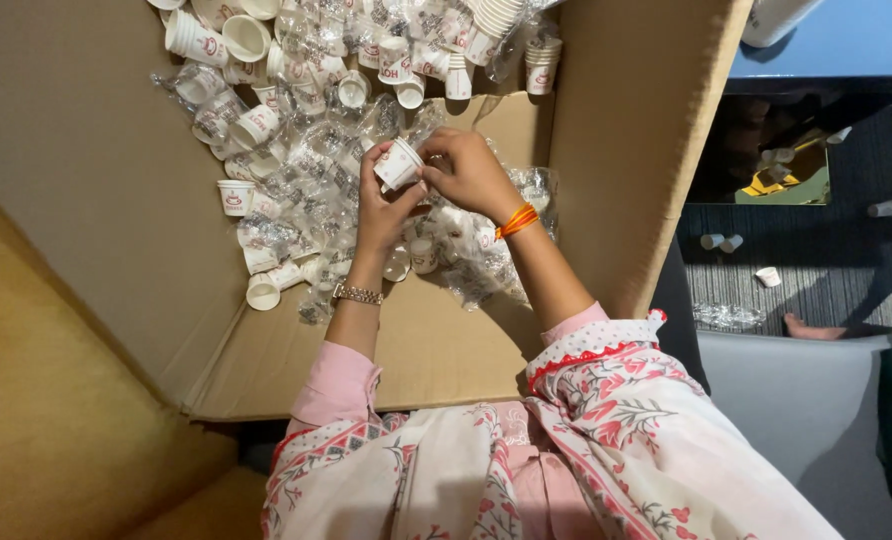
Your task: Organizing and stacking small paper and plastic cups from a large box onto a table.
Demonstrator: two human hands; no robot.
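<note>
Wrists first: a bracelet watch (357, 294) on the left, an orange thread (517, 221) on the right. Just beyond, both hands meet on one small paper cup (398, 164), left hand (384, 205) cradling it, right hand (471, 172) pinching its rim. Best kept loosely gripped, uncrushed. Loose cups and plastic sleeves (306, 130) fill the cardboard box (606, 150) toward twelve o'clock.

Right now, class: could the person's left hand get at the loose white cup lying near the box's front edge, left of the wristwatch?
Probably yes. The left hand shares a paper cup with the right hand, but the loose cup lies uncovered close beside that forearm.
</note>
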